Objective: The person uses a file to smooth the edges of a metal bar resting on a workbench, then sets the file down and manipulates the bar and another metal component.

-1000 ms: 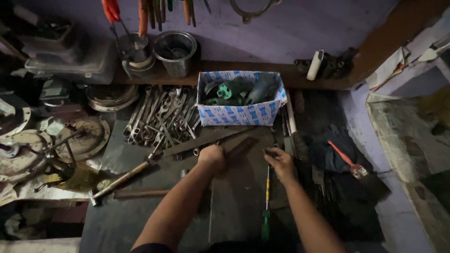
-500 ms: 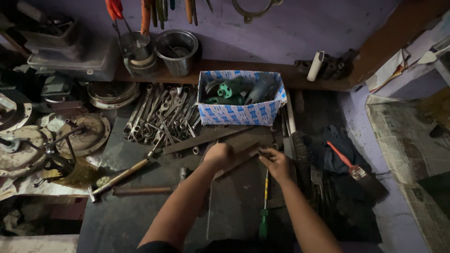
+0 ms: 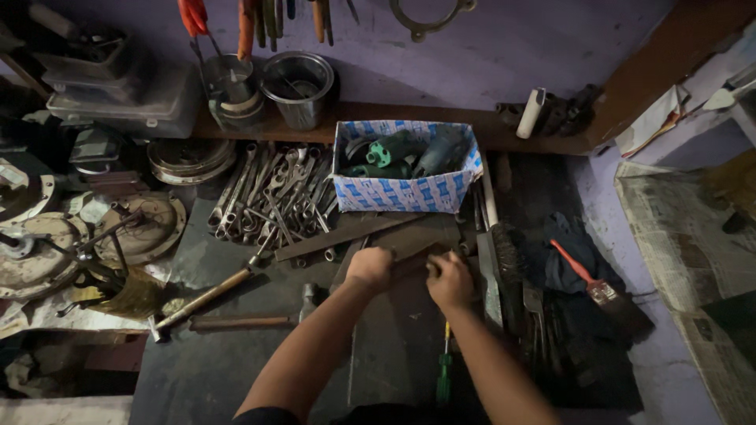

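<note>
My left hand (image 3: 368,267) and my right hand (image 3: 450,279) are close together over the middle of the dark workbench (image 3: 236,370). Both are closed on the ends of a short dark metal bar (image 3: 411,263) that spans the small gap between them. It lies low over a flat dark plate (image 3: 394,346). Just past the hands a longer flat metal strip (image 3: 346,236) lies slanted. A green-handled screwdriver (image 3: 444,374) lies under my right forearm, pointing toward the hands.
A blue-and-white cardboard box (image 3: 405,195) of parts stands behind the hands, with a pile of wrenches (image 3: 268,197) to its left. Two wooden-handled hammers (image 3: 213,295) lie front left. At the right are a dark cloth (image 3: 563,256) and a red-handled brush (image 3: 587,279). Metal pots (image 3: 299,79) stand on the back ledge.
My hands have drawn closer together, the right one moving left toward the left one. The dark bar, held slanted half a second ago, now sits lower between them.
</note>
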